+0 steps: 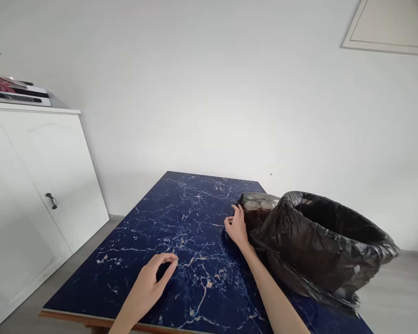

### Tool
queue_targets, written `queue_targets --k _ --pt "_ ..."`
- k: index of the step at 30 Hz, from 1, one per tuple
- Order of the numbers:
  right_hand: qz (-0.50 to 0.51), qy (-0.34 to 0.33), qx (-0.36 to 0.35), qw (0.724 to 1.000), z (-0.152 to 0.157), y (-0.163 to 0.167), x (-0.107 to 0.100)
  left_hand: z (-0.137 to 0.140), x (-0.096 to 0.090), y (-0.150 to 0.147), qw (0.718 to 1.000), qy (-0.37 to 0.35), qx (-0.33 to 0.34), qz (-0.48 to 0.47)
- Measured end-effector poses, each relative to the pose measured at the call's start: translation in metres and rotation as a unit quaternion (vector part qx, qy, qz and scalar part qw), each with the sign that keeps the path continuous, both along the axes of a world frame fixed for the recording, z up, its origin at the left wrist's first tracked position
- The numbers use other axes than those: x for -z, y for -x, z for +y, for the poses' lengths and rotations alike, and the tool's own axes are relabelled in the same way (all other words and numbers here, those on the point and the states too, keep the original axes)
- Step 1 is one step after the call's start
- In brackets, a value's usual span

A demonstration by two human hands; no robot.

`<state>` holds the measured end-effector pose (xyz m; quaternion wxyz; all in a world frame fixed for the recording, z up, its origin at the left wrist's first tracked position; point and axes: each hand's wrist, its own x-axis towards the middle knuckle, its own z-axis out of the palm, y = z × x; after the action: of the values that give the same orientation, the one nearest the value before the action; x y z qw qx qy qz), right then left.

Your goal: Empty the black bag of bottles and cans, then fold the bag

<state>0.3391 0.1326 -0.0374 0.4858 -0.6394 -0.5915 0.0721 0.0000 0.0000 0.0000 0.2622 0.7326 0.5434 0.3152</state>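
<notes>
Bag: a black plastic bag [320, 246] lies on its side on the right part of the table, its mouth wide and turned up and to the right; the film is glossy and much wrinkled.
Direction: its long axis runs from the far-left closed end to the near-right mouth; the closed end lies just at the right hand.
Right hand [236, 227]: fingers half bent, touching the bag's left end; whether they pinch the film I cannot tell.
Left hand [149, 285]: well apart from the bag, thumb and forefinger curled towards each other, nothing visible between them.
Table [181, 218]: dark blue, marble pattern.
Beside: a white cupboard [38, 185] at the left.
</notes>
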Motion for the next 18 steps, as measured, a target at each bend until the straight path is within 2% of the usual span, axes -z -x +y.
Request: queue_targets --k 5,8,10,12,14,18 --pt "-0.006 -0.079 -0.08 0.994 -0.006 0.02 -0.005 0.0 0.0 -0.001 1.0 -0.006 -0.001 -0.002" --pt "-0.029 -0.126 -0.122 0.984 -0.016 0.031 -0.019 0.001 0.0 -0.001 1.0 -0.007 -0.001 -0.005" --pt "-0.045 -0.165 -0.124 0.978 -0.024 0.033 -0.032 0.0 0.0 -0.001 1.0 -0.008 -0.001 -0.005" --pt "-0.048 -0.206 -0.089 0.973 -0.029 0.028 -0.044 -0.001 -0.001 -0.001 1.0 -0.012 0.0 -0.006" --pt "-0.035 -0.242 -0.025 0.969 -0.031 0.018 -0.051 -0.001 -0.003 -0.001 1.0 -0.012 0.001 -0.004" --pt "0.005 -0.261 0.081 0.962 -0.023 -0.002 -0.05 -0.001 -0.005 -0.002 1.0 -0.007 -0.002 0.003"
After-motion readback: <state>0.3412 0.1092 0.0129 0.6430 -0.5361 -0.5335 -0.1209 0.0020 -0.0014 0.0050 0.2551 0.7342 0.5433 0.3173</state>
